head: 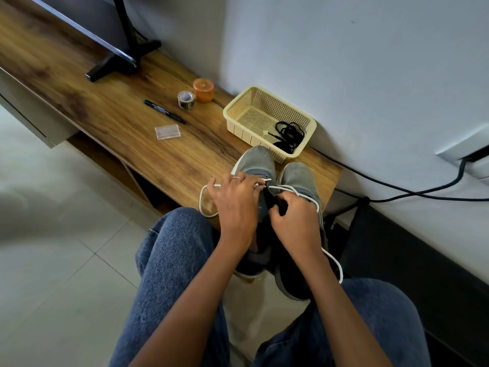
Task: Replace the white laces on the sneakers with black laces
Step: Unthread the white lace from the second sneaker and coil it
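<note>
Early stage. Both sneakers (260,168) sit on the bench (132,123) edge, white lace (296,190) loosened but not out. My left hand (235,205) pinches the lace at the eyelets; my right hand (296,221) grips the tongue (275,203). Black laces (289,135) lie untouched in the basket (238,116).

Up past the hands: a pen (164,111), tape roll (186,99), orange cap (203,90), little clear box (167,132), and a TV stand (124,58) further off.
</note>
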